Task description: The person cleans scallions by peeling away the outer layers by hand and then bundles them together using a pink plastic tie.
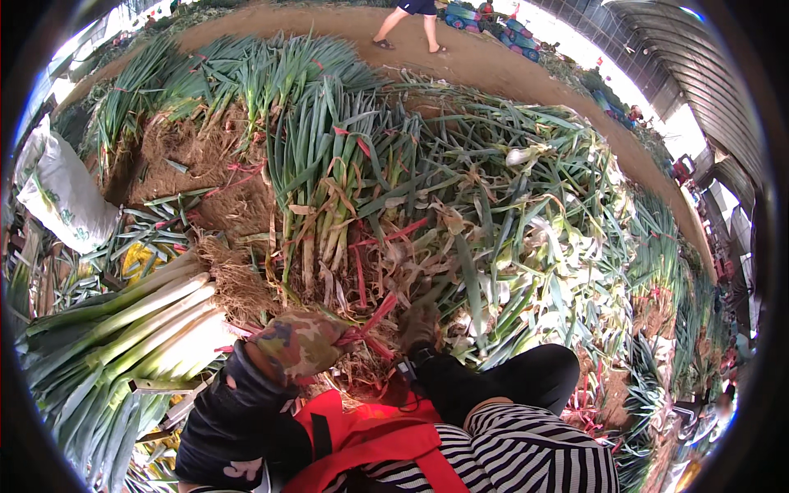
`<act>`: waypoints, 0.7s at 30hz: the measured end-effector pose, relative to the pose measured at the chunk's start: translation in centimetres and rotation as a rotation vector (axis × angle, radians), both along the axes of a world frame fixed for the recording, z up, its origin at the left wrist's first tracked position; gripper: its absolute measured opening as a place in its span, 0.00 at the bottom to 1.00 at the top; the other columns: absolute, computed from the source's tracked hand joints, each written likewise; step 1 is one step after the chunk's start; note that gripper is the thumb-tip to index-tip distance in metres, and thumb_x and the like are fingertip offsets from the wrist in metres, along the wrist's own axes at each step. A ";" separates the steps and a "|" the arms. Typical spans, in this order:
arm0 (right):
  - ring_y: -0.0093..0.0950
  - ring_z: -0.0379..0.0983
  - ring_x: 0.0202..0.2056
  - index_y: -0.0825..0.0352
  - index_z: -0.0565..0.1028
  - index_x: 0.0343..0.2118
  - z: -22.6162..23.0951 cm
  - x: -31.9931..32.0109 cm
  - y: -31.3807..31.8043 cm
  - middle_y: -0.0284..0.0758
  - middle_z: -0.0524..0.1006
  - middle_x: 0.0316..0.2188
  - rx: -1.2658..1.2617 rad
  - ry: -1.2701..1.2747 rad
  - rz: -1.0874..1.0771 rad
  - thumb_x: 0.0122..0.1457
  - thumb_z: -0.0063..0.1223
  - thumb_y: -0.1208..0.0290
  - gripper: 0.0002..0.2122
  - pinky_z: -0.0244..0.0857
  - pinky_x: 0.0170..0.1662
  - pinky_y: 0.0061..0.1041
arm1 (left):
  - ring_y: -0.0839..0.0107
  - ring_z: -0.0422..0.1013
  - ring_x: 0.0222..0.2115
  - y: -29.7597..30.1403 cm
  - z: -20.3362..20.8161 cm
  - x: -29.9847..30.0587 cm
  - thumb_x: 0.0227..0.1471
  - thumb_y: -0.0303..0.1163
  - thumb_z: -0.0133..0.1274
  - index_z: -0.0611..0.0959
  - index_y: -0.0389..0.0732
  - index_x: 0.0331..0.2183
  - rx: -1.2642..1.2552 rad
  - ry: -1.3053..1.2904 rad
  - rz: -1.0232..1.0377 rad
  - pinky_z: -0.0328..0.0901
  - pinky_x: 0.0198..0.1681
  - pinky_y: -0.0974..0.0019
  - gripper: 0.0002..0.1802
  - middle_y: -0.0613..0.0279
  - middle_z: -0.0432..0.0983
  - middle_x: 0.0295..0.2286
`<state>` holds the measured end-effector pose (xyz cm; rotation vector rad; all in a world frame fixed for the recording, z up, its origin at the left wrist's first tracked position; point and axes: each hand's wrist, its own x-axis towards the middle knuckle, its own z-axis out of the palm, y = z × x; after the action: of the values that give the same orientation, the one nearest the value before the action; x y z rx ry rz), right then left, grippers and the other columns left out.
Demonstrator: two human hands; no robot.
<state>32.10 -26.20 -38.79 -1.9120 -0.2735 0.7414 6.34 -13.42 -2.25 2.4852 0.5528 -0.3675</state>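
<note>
My left hand [304,340] wears a camouflage-patterned glove beyond a black sleeve. Its fingers appear closed on red tie strips [380,314], which gather at the glove's edge and run off to the right; the fingertips are mostly hidden. Close by, my right hand [420,322], in a dark brownish glove with a watch at the wrist, reaches into shadow at the edge of the loose leaves. Its fingers blur into that background, so their hold is unclear. Ahead stand long green onions [333,181], upright, with red ties among them.
Thick white-stemmed leeks [156,316] lie at left, roots toward me. A large heap of loose green onions [526,222] spreads right. A white sack [62,189] stands far left. Upright bundles [279,74] line the back, beside a dirt path [329,29] where a person [415,12] walks.
</note>
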 end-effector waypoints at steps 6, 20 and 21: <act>0.29 0.67 0.19 0.67 0.70 0.43 0.8 -8.2 2.4 0.32 0.69 0.24 0.202 0.466 0.188 0.58 0.38 0.78 0.12 0.68 0.24 0.31 | 0.52 0.72 0.29 0.4 -1.3 0.4 0.52 0.43 0.46 0.76 0.43 0.38 0.012 -0.117 -0.055 0.65 0.32 0.53 0.16 0.51 0.75 0.24; 0.33 0.66 0.29 0.65 0.70 0.33 6.2 -12.3 2.0 0.38 0.68 0.30 0.045 0.554 0.687 0.55 0.46 0.70 0.06 0.64 0.32 0.33 | 0.56 0.74 0.28 0.1 -4.1 -2.4 0.51 0.40 0.46 0.76 0.46 0.41 0.019 -0.281 -0.027 0.67 0.31 0.56 0.16 0.52 0.75 0.24; 0.34 0.66 0.31 0.65 0.71 0.34 4.6 -11.9 2.2 0.39 0.68 0.32 0.052 0.243 0.896 0.55 0.47 0.69 0.07 0.64 0.33 0.33 | 0.57 0.74 0.27 0.0 -3.7 -2.5 0.50 0.39 0.46 0.75 0.47 0.42 0.026 -0.383 -0.031 0.67 0.30 0.56 0.16 0.54 0.76 0.24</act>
<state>20.16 -24.04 -34.15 -1.5801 -1.0138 1.5141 3.87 -13.42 -5.99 2.5022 0.3616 0.1069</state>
